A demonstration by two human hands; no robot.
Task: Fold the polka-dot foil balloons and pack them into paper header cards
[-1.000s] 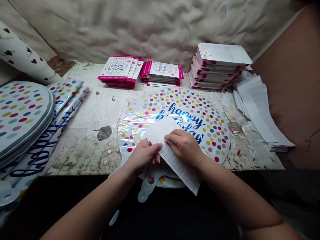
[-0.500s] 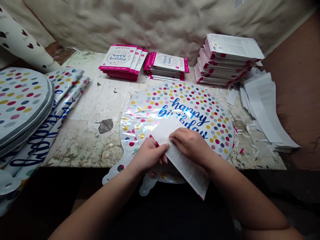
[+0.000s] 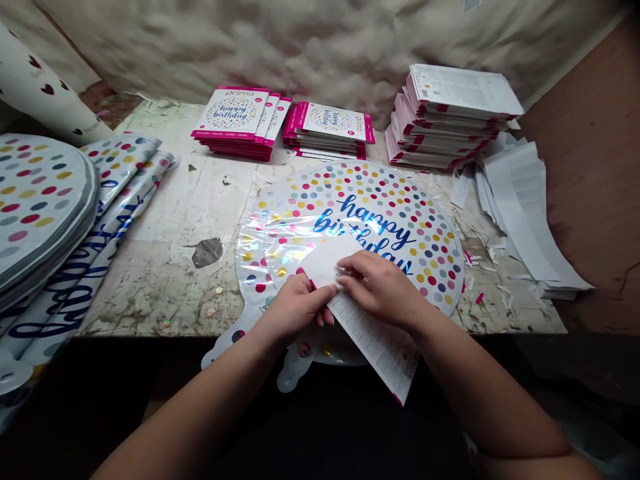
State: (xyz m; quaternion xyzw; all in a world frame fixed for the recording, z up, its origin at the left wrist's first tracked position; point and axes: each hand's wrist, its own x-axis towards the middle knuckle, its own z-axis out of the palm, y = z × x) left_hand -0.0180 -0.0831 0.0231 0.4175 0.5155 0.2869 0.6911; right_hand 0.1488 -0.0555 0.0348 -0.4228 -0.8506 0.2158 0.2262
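A white paper packet [image 3: 383, 343] with small grey print and pink edges lies slantwise in front of me, its blank white end [image 3: 327, 257] pointing away to the left. My left hand [image 3: 295, 303] is closed on its left edge, thumb on top. My right hand [image 3: 383, 287] is curled over the packet where print meets blank paper, thumb and forefinger pinching close to my left thumb. A small pale bit shows at those fingertips, too small to name. Beneath both hands, flat foil balloons [image 3: 435, 233] with coloured dots and blue "happy birthday" lettering overlap on the table.
Pink-edged packets stand in stacks at the back: one left [image 3: 235, 113], one middle [image 3: 333, 123], a taller one right [image 3: 457, 100]. Loose white paper strips [image 3: 523, 207] lie at right, with scraps nearby. More dotted balloons [image 3: 40, 193] are piled at left. The worn table [image 3: 170, 287] ends near my forearms.
The fingertips of my right hand have parted slightly and shifted a little on the packet. My left hand keeps its hold. The whole view has moved slightly.
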